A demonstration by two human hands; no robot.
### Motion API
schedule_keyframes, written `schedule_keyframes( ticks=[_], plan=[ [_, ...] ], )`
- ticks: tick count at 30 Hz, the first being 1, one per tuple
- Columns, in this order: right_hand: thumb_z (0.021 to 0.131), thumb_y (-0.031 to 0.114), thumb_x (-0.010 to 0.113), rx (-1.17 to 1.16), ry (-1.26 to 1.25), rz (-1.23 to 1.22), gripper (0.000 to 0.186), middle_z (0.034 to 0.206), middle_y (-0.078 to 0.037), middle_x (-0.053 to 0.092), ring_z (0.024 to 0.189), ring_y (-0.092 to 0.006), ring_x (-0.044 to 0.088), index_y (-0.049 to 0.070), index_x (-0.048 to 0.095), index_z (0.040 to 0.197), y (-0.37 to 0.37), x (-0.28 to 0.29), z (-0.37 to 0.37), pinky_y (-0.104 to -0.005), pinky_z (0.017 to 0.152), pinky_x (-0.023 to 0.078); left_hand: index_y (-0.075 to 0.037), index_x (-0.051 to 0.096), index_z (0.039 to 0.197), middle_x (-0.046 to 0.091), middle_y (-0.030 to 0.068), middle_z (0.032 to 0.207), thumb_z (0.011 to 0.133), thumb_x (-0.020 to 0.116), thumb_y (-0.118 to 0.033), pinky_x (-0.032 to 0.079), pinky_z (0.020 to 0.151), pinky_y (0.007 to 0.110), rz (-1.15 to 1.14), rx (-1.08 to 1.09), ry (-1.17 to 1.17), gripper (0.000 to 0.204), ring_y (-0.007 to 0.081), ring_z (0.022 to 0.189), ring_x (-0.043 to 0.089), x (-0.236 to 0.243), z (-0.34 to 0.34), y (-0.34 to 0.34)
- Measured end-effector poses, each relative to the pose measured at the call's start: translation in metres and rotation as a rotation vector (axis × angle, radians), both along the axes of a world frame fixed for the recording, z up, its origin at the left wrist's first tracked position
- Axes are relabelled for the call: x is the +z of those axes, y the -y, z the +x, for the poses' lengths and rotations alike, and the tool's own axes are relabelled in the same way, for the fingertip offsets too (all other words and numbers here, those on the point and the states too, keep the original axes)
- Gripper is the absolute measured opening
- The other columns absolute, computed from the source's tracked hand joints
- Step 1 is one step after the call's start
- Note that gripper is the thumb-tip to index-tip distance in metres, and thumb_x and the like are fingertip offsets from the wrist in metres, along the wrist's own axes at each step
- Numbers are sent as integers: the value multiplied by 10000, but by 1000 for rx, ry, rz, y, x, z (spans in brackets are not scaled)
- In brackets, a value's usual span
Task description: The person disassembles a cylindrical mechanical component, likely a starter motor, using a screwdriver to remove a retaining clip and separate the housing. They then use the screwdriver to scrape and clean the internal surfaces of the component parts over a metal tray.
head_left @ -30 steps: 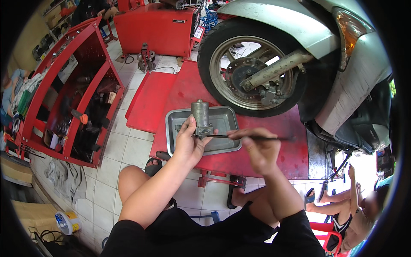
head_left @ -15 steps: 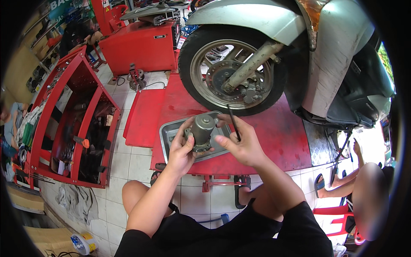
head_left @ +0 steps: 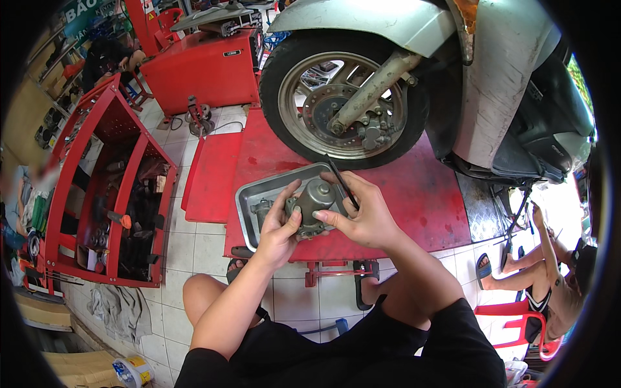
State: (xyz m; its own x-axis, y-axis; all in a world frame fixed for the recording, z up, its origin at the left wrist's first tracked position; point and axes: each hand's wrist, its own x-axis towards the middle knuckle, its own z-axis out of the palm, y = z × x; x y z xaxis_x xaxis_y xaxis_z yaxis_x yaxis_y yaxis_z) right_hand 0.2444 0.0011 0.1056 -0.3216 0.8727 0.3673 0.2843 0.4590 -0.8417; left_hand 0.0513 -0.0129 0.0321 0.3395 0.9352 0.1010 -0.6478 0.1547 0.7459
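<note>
A grey metal cylinder with a domed end and small round boss, apparently a starter motor point(head_left: 317, 197), stands tilted in my left hand point(head_left: 283, 223), whose fingers and thumb wrap its left side. My right hand point(head_left: 365, 213) pinches a slim black rod-shaped tool point(head_left: 341, 181), tip pointing up and away. Its kind is unclear. The right thumb touches the cylinder's side. Under my hands lies a shallow metal tray point(head_left: 244, 205) holding another grey metal part point(head_left: 261, 208), partly hidden by my left hand. A dark handle point(head_left: 242, 251) sits by the tray's near left corner.
The tray rests on a red lift platform point(head_left: 427, 207). A scooter's front wheel point(head_left: 343, 103) stands just beyond. To the left is a red tool cart point(head_left: 107, 187); a red cabinet point(head_left: 200, 74) stands farther back. Another person point(head_left: 550, 278) sits at right, one more far left.
My right hand has closed in, and its thumb now rests on the cylinder. The cylinder has shifted slightly right and down. The view has moved a little.
</note>
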Motion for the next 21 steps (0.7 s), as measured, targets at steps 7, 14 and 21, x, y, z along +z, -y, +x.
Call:
schedule_keyframes(
  ticks=[7, 14, 21],
  plan=[
    [868, 220, 773, 2, -30, -45, 479, 1079, -179, 667, 1014, -287, 669, -75, 611, 1210, -2, -3, 3, -374, 909, 504, -76, 233, 1562, 443, 155, 1461, 979, 645, -272, 560, 955, 584, -6, -3, -6, 740, 333, 1287, 544, -3, 1, -2],
    [860, 230, 780, -7, -54, -46, 498, 1046, -172, 663, 987, -272, 664, -67, 617, 1225, -5, -10, 4, -364, 892, 503, -91, 223, 1572, 435, 141, 1472, 980, 643, -257, 570, 930, 576, -2, -15, 14, 745, 334, 1271, 557, -7, 0, -1],
    [749, 293, 870, -47, 160, -37, 537, 974, -162, 689, 909, -262, 688, -48, 667, 1109, -5, 3, 5, -361, 835, 518, -95, 199, 1580, 422, 141, 1451, 1013, 590, -230, 576, 925, 541, -46, -55, -7, 702, 302, 1225, 576, -11, 0, 0]
  ],
)
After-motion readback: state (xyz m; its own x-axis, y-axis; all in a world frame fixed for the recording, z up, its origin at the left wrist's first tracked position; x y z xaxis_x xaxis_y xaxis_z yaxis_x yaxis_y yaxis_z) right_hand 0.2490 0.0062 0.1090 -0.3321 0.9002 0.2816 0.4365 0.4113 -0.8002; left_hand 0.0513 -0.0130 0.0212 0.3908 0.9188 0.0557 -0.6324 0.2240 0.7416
